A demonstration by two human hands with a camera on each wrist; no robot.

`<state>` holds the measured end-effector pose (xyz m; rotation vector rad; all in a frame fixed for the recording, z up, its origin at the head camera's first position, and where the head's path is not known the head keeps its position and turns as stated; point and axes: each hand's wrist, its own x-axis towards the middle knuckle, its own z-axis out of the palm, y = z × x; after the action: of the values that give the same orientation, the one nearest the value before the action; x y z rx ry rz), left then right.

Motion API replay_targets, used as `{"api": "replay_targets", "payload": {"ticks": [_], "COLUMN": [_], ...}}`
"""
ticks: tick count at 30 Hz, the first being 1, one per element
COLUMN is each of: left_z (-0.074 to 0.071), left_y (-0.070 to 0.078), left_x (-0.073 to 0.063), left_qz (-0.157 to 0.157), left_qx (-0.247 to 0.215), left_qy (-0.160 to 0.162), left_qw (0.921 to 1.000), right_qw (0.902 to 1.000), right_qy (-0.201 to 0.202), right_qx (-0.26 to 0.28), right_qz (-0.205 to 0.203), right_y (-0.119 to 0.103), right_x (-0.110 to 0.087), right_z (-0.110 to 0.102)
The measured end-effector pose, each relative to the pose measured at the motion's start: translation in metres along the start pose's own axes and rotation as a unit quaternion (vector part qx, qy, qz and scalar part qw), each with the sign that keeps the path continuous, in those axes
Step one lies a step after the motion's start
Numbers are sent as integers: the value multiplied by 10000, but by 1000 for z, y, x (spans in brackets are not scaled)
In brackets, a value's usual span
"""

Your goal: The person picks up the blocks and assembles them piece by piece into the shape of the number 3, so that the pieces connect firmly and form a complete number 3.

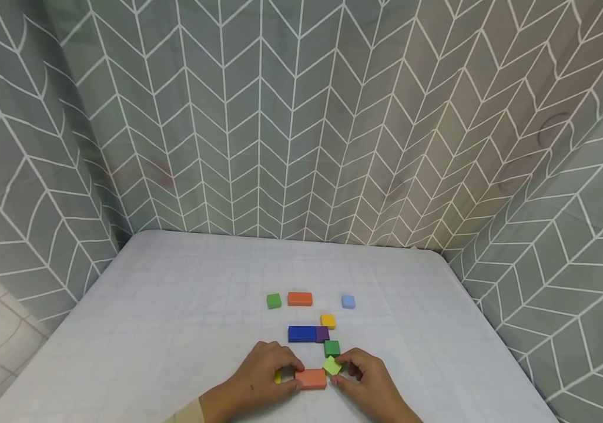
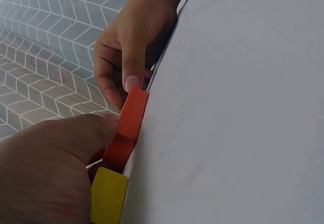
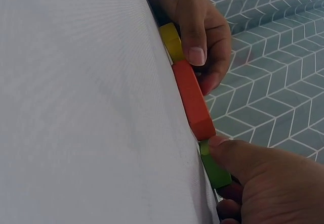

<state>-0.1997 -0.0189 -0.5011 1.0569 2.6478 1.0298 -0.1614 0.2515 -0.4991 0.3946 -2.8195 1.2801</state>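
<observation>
An orange rectangular block (image 1: 312,379) lies near the front of the table, its left end pinched between thumb and fingers of my left hand (image 1: 264,376). Partly hidden behind that hand, a yellow block (image 1: 277,376) sits close to the orange one's left end; the left wrist view shows this yellow block (image 2: 109,196) beside my thumb. My right hand (image 1: 370,385) pinches a small lime green block (image 1: 331,366), turned at an angle by the orange block's right end. In the right wrist view the lime green block (image 3: 216,169) is under my thumb. A darker green block (image 1: 332,348) stands just behind it.
Behind the hands lie a long blue block (image 1: 301,334), a purple block (image 1: 322,334) against its right end and an amber block (image 1: 328,321). Farther back are a green block (image 1: 274,301), a red-orange block (image 1: 300,299) and a light blue block (image 1: 348,302). Patterned curtains (image 1: 280,117) surround the white-covered table (image 1: 185,294).
</observation>
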Motion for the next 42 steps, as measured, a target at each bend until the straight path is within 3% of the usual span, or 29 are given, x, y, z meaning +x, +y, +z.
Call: {"api": "replay_targets", "payload": {"ticks": [17,25,33,38,42], "left_z": [-1,-5,-19,-25,-28], "left_y": [0,-1,7,8,9], "left_x": [2,-2,-18,-26,-26], "left_qz": [-33,-241,-418,-769,-857], "left_qx": [-22,-83,905,962,1041], "left_qy": [-69,-177,-429,-444,-450], "left_qw": [10000,9995,9941,9914,9898], "right_qw": [9999,9998,9998,9997,9997], "right_qy": [0,-4,-91,-106,-43], "right_qx": [-100,-87,10,41,126], "right_qz": [24,155,165,198,218], "right_y": [2,1,2,4,5], "right_x": [1,-1,-2,-2,-2], "right_z": [-1,-2,-3,-3,-4]}}
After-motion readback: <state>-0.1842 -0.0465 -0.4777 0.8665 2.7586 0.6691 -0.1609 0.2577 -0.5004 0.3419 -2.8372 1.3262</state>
